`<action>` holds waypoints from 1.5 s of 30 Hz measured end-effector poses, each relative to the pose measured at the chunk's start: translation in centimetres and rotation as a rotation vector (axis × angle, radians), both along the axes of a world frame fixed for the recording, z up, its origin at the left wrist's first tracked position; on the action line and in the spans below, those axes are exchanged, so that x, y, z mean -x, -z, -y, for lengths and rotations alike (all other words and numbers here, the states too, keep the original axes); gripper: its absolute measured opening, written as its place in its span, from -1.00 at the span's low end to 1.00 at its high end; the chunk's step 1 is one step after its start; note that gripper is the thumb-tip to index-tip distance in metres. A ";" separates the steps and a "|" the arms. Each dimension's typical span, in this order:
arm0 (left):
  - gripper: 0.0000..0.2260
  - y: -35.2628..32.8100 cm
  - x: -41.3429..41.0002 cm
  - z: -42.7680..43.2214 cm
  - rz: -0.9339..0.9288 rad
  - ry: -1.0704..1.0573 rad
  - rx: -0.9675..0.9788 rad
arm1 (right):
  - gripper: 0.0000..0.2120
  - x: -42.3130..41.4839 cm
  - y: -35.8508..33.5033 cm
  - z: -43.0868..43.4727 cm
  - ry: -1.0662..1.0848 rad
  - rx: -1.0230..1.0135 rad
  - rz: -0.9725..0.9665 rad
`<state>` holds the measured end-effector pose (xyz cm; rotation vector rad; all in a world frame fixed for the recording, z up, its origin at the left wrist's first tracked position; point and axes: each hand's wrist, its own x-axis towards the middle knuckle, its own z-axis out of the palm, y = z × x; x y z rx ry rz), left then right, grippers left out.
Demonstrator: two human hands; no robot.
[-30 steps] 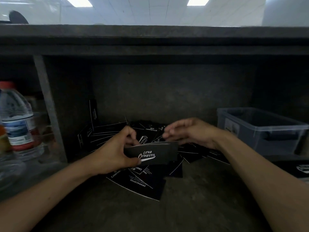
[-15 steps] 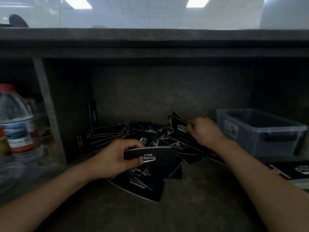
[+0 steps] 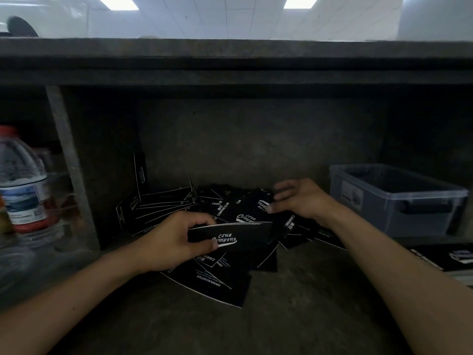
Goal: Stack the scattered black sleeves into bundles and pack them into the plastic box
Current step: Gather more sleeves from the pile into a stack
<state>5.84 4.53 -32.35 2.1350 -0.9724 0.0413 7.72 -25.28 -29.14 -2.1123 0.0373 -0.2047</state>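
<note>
Landmark: the loose pile of black sleeves (image 3: 204, 208) on the shelf floor.

Nearest, in front of the pile: one big sleeve (image 3: 217, 285) lies flat, print up, partly under the rest.

Just above the pile's near edge: left hand (image 3: 169, 242) closed on a thin bundle (image 3: 230, 237), thumb on the printed face, fingers behind. Only one end is pinched; the far end hangs free. Judgement: the bundle could fan or slip if the next sleeve is pushed in off-square, since nothing squares the free end.

Over the pile's right side: right hand (image 3: 304, 201), thumb pressed on a sleeve (image 3: 261, 204) with the fingers spread above it. Whether it truly grips that sleeve I cannot tell. Risk: overlapping neighbours get dragged along, or two lift as one.

Left of the pile: a few sleeves lean upright against the side wall; a knock could tip them.

Right of the pile, well apart: the plastic box (image 3: 399, 198), no sleeves visible inside. Carrying a loosely held bundle that far invites spilling.

Far left of the pile, past the divider: a water bottle (image 3: 23, 183), clear of the work.
</note>
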 end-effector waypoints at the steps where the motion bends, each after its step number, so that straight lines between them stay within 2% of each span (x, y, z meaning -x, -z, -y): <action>1: -0.84 0.0 0.1 0.0 -0.003 0.001 0.000 | -0.40 0.0 0.1 -0.1 -0.003 -0.043 0.007; 5: -0.94 -0.2 0.1 0.1 -0.001 0.012 0.003 | -0.64 0.0 -0.3 -0.6 0.121 -0.186 0.173; 9: -0.87 -0.2 0.0 -0.2 -0.029 -0.001 0.004 | -0.62 0.2 -1.2 -0.5 0.179 -0.322 0.334; 12: -0.91 -0.3 0.1 -0.1 -0.046 -0.009 0.029 | -0.78 0.4 -1.5 -0.3 0.121 -0.346 0.308; 14: -0.93 -0.5 0.2 0.1 -0.050 -0.019 0.049 | -0.84 0.4 -1.3 -0.5 0.063 -0.290 0.178; 16: -0.89 -0.6 0.3 0.2 -0.034 -0.020 0.047 | -0.82 0.2 -0.8 -0.7 0.010 -0.151 0.088; 19: -0.80 -0.5 0.4 0.4 0.009 -0.004 0.049 | -0.59 0.3 0.0 -1.2 -0.126 0.129 0.134; 22: -0.86 -0.4 0.2 0.4 0.023 -0.004 0.033 | -0.37 0.5 0.4 -1.7 -0.243 0.249 0.188; 24: -0.90 -0.4 0.2 0.4 0.023 -0.006 0.033 | -0.33 0.6 0.4 -2.2 -0.261 0.316 0.202; 26: -0.91 -0.5 0.3 0.4 0.017 0.007 0.043 | -0.40 0.7 0.3 -2.5 -0.282 0.331 0.178; 30: -0.91 -0.4 0.3 0.2 0.001 0.015 0.045 | -0.78 0.9 -0.2 -2.5 -0.324 0.216 0.030; 32: -0.91 -0.5 0.3 0.2 -0.007 0.010 0.036 | -0.82 1.0 -0.4 -2.5 -0.258 0.072 -0.006; 33: -0.91 -0.5 0.3 0.3 -0.011 0.003 0.031 | -0.77 1.0 -0.4 -2.5 -0.210 -0.045 0.010; 35: -0.91 -0.5 0.3 0.2 -0.015 -0.013 0.028 | -0.47 0.8 -0.4 -2.4 -0.128 -0.255 0.065; 37: -0.89 -0.4 0.2 0.2 -0.025 -0.027 0.029 | -0.08 0.8 -0.4 -2.2 -0.130 -0.348 0.094; 38: -0.88 -0.4 0.2 0.2 -0.033 -0.033 0.034 | 0.04 0.8 -0.4 -2.1 -0.158 -0.371 0.100; 39: -0.88 -0.4 0.2 0.3 -0.041 -0.039 0.041 | 0.07 1.0 -0.5 -2.2 -0.186 -0.387 0.103; 41: -0.87 -0.5 0.2 0.4 -0.059 -0.047 0.068 | -0.04 1.3 -1.0 -2.4 -0.216 -0.408 0.083; 45: -0.87 -0.8 -0.1 0.4 -0.075 -0.076 0.131 | -0.43 1.5 -1.2 -3.0 -0.223 -0.519 0.080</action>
